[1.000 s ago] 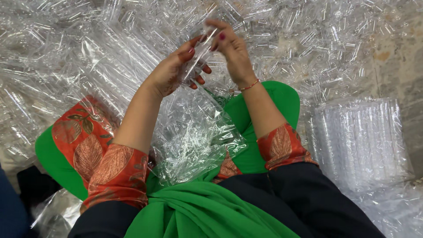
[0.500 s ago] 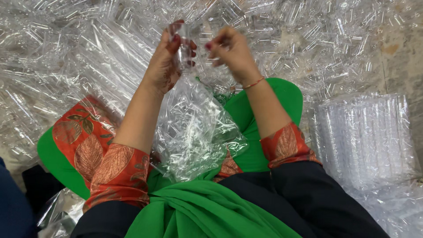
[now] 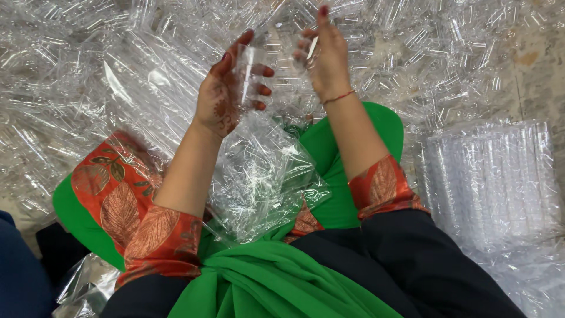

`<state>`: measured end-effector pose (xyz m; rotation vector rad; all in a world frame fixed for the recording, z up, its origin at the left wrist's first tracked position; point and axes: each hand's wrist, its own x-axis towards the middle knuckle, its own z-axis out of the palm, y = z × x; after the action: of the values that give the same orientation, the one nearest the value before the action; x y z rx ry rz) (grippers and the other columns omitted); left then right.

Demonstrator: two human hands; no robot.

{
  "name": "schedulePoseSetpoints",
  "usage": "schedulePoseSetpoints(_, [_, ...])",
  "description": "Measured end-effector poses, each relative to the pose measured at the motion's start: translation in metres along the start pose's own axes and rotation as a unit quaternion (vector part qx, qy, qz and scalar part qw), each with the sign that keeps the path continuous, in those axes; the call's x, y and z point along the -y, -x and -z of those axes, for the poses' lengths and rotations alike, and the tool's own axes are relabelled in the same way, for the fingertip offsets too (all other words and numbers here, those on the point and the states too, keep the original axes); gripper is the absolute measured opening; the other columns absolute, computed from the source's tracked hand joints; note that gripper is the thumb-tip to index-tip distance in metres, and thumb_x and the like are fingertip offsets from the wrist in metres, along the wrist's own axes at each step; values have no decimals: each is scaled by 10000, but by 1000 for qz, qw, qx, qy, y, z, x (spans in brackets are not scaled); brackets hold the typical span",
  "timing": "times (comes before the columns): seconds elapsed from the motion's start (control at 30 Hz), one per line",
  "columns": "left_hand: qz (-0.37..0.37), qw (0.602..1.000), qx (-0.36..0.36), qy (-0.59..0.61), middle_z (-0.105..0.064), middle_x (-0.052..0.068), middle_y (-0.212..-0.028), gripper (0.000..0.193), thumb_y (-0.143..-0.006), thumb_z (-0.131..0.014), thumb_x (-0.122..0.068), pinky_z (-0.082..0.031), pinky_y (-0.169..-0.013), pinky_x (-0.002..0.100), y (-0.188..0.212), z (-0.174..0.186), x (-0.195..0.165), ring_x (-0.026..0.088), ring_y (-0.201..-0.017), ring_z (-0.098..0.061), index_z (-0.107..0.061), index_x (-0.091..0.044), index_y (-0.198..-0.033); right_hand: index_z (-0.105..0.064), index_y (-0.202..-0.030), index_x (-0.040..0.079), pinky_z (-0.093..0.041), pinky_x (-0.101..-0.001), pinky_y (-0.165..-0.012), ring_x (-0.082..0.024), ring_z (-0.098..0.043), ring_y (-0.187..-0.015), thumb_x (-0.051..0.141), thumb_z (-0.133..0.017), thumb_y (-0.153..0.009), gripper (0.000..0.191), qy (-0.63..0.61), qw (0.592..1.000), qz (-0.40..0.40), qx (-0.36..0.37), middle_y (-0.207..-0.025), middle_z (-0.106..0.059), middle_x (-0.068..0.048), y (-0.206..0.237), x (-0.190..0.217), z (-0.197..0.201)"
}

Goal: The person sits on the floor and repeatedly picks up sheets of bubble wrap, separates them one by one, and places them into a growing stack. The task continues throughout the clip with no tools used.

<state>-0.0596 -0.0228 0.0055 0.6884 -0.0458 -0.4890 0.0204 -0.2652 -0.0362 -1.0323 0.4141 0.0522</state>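
Left hand: dark reddish henna pattern, red nails. Right hand: red nails, thin red-orange wrist thread. Sleeves orange-red with pale leaf print. Scarf plain bright green. Lap wrappers clear, colourless. Near-left cloth dark blue.

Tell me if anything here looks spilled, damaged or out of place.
Nothing looks damaged. Loose clear plastic pieces lie strewn all over the floor, unlike the neat stack at the right. The left hand holds a clear piece; the right hand is raised beside it. A crumpled clear bag lies in the lap.
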Motion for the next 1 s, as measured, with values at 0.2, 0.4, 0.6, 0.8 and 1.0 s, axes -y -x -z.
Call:
schedulePoseSetpoints(0.2, [75,995,-10,-69,-695,171,-1277,716,-1009,-613,-441,-585,-632,352,-2,-7,10,242,-880,-727,-326,-144,-1594,-577,-1037,77,-616,-401,-938,-260,-705,-1041,173,-729,-961,195,-132,977,-5,169,-1120,-667,-149,-1,3,8])
schedulePoseSetpoints(0.4, [86,983,29,-159,-667,142,-1315,861,-1011,-665,-396,-555,-620,319,1,-6,18,190,-821,-684,-114,-323,-1668,-697,-1212,38,-563,-392,-1061,-191,-698,-1167,286,-531,-1153,305,146,940,187,244,-1221,-737,-112,39,-9,-32])
schedulePoseSetpoints(0.6, [49,991,5,-124,-674,202,-1196,862,-996,-607,-501,-546,-564,325,5,-1,12,213,-761,-693,-117,-331,-1684,-654,-1251,115,-491,-297,-1103,-88,-615,-1238,405,-440,-1138,378,211,898,137,360,-1326,-660,16,47,7,-33])
schedulePoseSetpoints(0.8, [-64,994,-84,1,-639,197,-1295,655,-1018,-572,-285,-597,-658,365,5,12,5,260,-896,-731,-256,-212,-1587,-732,-1090,60,-586,-326,-859,-159,-709,-963,253,-644,-1006,228,500,846,128,134,-1067,-785,-67,-30,-2,-7])
schedulePoseSetpoints(1.0, [-152,983,-91,44,-652,162,-1214,592,-1061,-555,-368,-610,-683,356,7,21,7,215,-871,-706,-311,-210,-1577,-640,-1283,64,-524,-441,-954,-347,-673,-1115,266,-768,-893,458,645,675,198,297,-1196,-703,-183,-21,-48,-17])
